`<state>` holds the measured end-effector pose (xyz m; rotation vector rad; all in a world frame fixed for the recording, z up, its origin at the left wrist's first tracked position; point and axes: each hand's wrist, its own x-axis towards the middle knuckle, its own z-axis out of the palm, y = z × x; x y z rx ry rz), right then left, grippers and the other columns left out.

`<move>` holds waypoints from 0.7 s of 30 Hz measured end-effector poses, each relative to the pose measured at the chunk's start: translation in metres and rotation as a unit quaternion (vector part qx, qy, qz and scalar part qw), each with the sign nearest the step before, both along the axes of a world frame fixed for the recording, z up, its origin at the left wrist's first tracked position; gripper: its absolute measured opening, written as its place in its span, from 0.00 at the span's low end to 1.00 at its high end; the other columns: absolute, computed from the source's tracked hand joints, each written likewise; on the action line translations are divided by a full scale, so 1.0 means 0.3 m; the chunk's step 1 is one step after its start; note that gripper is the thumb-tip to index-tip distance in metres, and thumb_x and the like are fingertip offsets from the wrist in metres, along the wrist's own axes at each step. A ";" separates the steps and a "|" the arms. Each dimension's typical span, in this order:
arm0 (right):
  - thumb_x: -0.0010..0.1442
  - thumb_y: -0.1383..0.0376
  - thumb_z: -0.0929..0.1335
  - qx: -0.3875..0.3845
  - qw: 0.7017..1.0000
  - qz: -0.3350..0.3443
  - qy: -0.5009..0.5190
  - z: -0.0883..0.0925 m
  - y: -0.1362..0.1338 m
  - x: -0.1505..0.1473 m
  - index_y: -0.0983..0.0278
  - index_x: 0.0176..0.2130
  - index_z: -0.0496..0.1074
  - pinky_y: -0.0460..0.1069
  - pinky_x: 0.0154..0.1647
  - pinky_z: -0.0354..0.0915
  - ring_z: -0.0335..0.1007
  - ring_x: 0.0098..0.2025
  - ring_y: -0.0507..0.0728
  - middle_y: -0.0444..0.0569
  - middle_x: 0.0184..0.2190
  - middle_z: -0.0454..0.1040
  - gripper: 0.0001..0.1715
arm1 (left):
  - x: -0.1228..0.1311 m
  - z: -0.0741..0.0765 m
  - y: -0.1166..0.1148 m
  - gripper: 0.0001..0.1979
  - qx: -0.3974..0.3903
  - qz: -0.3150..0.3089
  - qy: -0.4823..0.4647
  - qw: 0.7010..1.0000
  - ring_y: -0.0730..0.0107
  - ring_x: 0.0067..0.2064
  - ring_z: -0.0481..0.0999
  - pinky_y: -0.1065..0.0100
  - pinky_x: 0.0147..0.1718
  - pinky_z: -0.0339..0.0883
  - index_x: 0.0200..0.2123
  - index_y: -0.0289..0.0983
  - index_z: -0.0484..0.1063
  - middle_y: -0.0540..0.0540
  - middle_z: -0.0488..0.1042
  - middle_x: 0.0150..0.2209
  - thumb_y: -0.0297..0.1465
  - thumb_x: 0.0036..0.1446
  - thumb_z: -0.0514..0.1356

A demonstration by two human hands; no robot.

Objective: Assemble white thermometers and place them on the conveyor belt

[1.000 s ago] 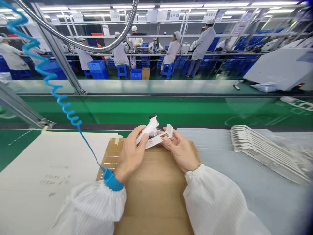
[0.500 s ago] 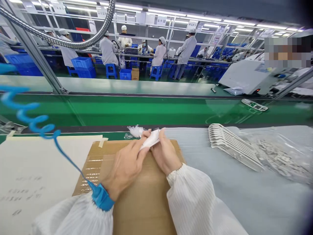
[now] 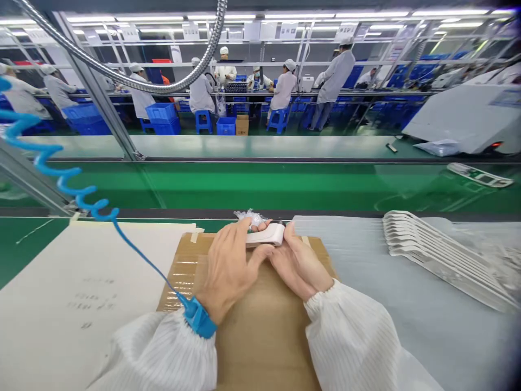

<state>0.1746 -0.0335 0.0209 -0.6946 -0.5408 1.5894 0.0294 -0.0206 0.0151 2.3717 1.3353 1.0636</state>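
Note:
Above the cardboard sheet, a small white plastic casing (image 3: 266, 235) lies nearly level between my hands, its rounded end to the right. My left hand (image 3: 230, 266) is closed around its left part, thumb along the near side, and covers that end. My right hand (image 3: 300, 266) grips the right end, thumb beside it and fingers underneath, partly hidden. A small dark piece shows at the casing's far right corner. Around my left wrist sits a blue wrist strap (image 3: 199, 317) with a coiled cord. Beneath my hands lies the brown cardboard (image 3: 264, 336).
A row of nested white plastic shells (image 3: 439, 258) lies at right beside a clear bag of small parts (image 3: 496, 244). Crumpled clear plastic (image 3: 250, 217) is just beyond my hands. Past the table edge runs a green conveyor belt (image 3: 260, 184) carrying a white frame (image 3: 480, 175). Co-workers sit farther back.
My view has turned left and levelled, so the scene sits farther right. The white casing has turned from a slant to nearly level and shows its rounded end; both hands still hold it.

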 end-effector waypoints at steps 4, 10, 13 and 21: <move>0.61 0.49 0.74 0.007 0.999 0.021 -0.023 -0.030 -0.022 -0.045 0.58 0.42 0.78 0.59 0.59 0.71 0.74 0.57 0.63 0.51 0.44 0.81 0.17 | 0.024 0.003 -0.022 0.18 0.035 -0.041 -0.053 0.997 0.54 0.56 0.77 0.52 0.55 0.71 0.60 0.42 0.69 0.40 0.77 0.57 0.41 0.71 0.55; 0.62 0.45 0.72 0.009 0.998 0.043 -0.043 -0.050 -0.023 -0.042 0.58 0.41 0.78 0.59 0.57 0.73 0.75 0.57 0.63 0.52 0.41 0.82 0.20 | 0.054 0.004 -0.039 0.14 0.086 -0.020 -0.057 0.995 0.54 0.47 0.76 0.53 0.46 0.73 0.55 0.39 0.72 0.38 0.79 0.50 0.35 0.71 0.55; 0.60 0.46 0.74 0.000 0.998 0.050 -0.042 -0.048 -0.021 -0.037 0.58 0.39 0.78 0.58 0.56 0.73 0.75 0.55 0.63 0.51 0.39 0.82 0.19 | 0.057 0.001 -0.032 0.14 0.095 -0.036 -0.053 0.993 0.54 0.48 0.77 0.53 0.47 0.73 0.54 0.37 0.72 0.38 0.79 0.50 0.35 0.71 0.55; 0.67 0.49 0.69 -0.058 0.996 -0.041 0.050 -0.019 0.007 0.025 0.58 0.33 0.73 0.50 0.43 0.75 0.74 0.37 0.54 0.42 0.28 0.72 0.18 | 0.027 -0.022 -0.011 0.25 0.035 -0.060 0.004 0.998 0.55 0.52 0.79 0.55 0.50 0.73 0.61 0.38 0.66 0.41 0.79 0.54 0.45 0.68 0.59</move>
